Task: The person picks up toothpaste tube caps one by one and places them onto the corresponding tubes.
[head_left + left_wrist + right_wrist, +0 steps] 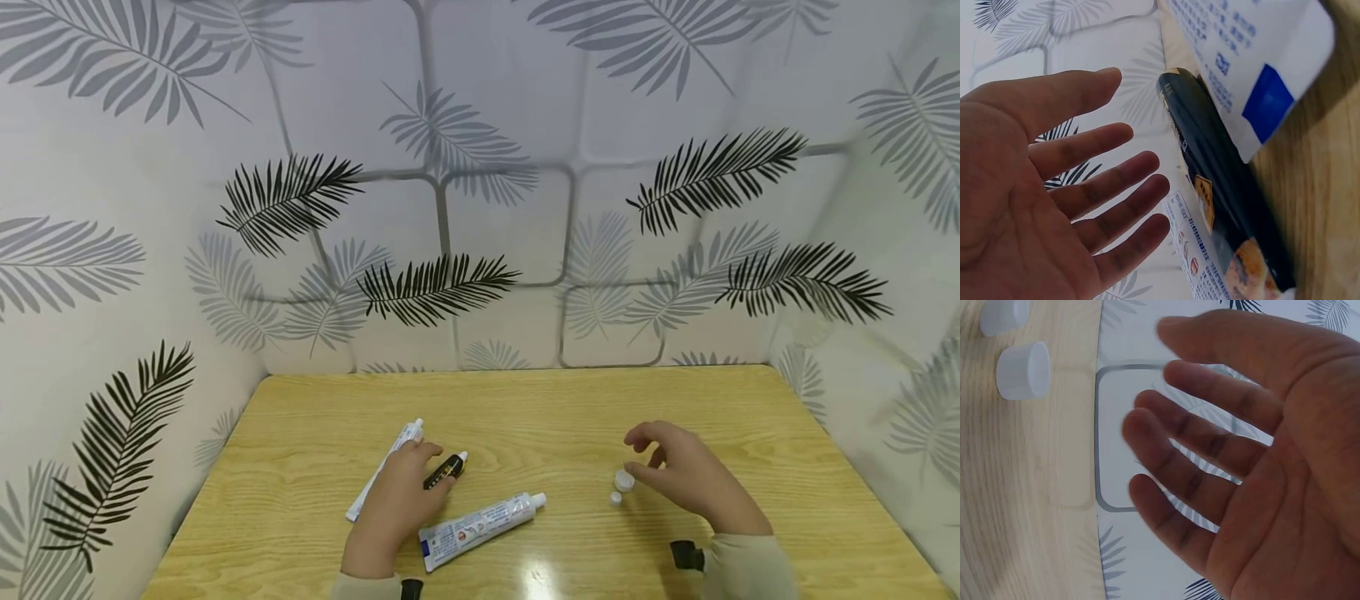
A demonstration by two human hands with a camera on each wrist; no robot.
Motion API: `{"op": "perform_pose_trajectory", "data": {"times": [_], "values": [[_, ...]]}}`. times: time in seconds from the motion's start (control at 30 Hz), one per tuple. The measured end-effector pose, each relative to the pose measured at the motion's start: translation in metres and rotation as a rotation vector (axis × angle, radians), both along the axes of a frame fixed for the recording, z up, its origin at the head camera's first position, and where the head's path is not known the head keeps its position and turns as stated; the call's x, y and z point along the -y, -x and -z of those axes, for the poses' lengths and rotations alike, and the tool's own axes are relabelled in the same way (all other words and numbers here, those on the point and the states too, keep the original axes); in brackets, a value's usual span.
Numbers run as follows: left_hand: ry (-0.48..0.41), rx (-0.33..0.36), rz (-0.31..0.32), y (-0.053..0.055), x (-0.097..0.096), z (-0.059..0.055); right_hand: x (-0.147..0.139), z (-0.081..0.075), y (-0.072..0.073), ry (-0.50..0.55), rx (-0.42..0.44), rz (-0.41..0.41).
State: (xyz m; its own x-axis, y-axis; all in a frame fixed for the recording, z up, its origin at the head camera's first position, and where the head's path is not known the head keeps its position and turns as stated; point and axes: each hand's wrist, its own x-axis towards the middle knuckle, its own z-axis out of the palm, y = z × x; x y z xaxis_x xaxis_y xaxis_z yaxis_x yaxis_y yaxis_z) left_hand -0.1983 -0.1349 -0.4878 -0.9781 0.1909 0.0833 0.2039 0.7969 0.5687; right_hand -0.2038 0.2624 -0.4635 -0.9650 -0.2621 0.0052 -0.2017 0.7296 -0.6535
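My left hand [401,500] hovers over a black tube [442,472] with a white neck, its fingers spread and relaxed. In the left wrist view the fingertips stand apart from that black tube [1222,181], and the palm holds nothing. One white toothpaste tube [405,437] lies beyond the hand, partly covered by it. A second white toothpaste tube [483,529], blue at its flat end, lies on the near side. My right hand [686,475], loosely curved and holding nothing, is beside a larger white cap [624,480] and a smaller white cap [616,499].
The tubes and caps lie on a wood-grain table [570,408]. A wall covering [502,225] with leaf prints rises behind the table's back edge and along both sides. Dark straps show at both wrists, below light sleeves [746,567].
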Motion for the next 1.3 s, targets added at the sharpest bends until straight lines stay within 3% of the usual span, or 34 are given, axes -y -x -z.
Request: {"op": "perform_pose_trajectory", "data": {"times": [0.2, 0.77, 1.3], "values": [[-0.008, 0.037, 0.009, 0.0, 0.001, 0.001, -0.003, 0.008, 0.002, -0.019, 0.049, -0.039], [-0.001, 0.114, -0.007, 0.004, 0.002, 0.009, -0.003, 0.021, 0.007, 0.002, 0.192, -0.005], [0.029, 0.12, 0.014, 0.003, -0.001, 0.011, -0.001, 0.031, 0.01, 0.003, 0.205, -0.036]]}}
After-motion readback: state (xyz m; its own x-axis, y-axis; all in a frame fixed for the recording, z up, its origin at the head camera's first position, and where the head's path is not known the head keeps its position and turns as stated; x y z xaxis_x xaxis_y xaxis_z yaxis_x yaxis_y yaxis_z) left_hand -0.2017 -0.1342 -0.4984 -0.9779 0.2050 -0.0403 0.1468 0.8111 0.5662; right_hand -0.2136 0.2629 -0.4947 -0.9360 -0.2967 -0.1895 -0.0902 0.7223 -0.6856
